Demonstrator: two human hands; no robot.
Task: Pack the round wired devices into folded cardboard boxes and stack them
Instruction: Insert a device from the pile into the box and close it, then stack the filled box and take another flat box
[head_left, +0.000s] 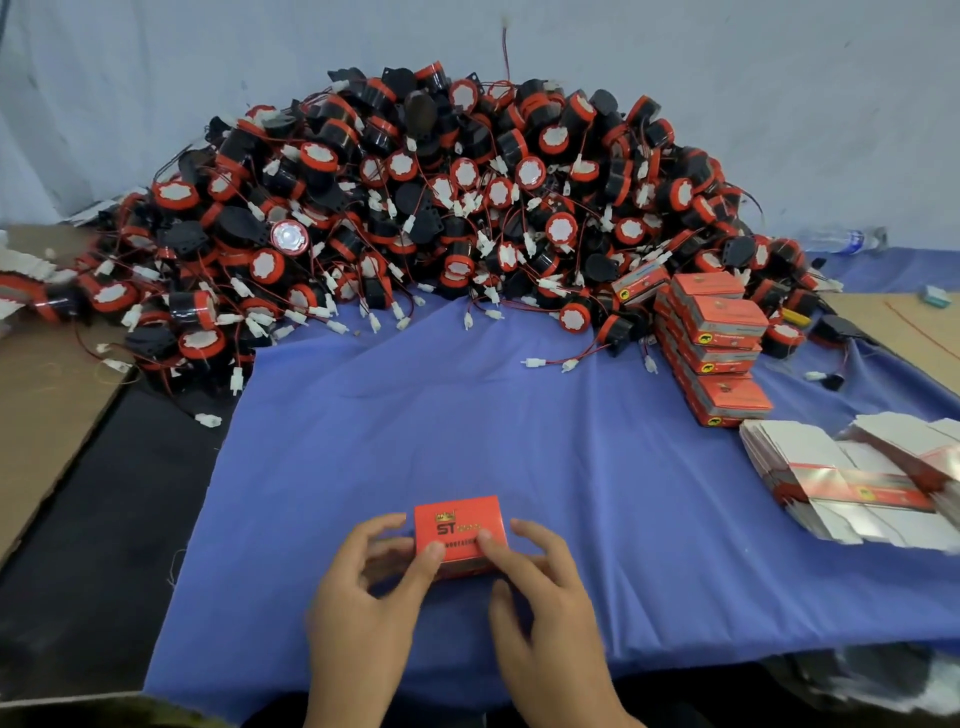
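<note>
Now my left hand (371, 587) and right hand (540, 582) both grip one closed red box (460, 527) above the blue-clothed surface (467, 415).

red box (460, 535) | top face: "ST" in gold under crown emblem | smaller print blurred

One left hand (374, 587), one right hand (540, 587), one orange box (457, 530), at least five stacked boxes (719, 343), one bottle (836, 240), one blue cloth (467, 415), round wired devices (415, 197) and flat box blanks (857, 483) too many to count.
</note>
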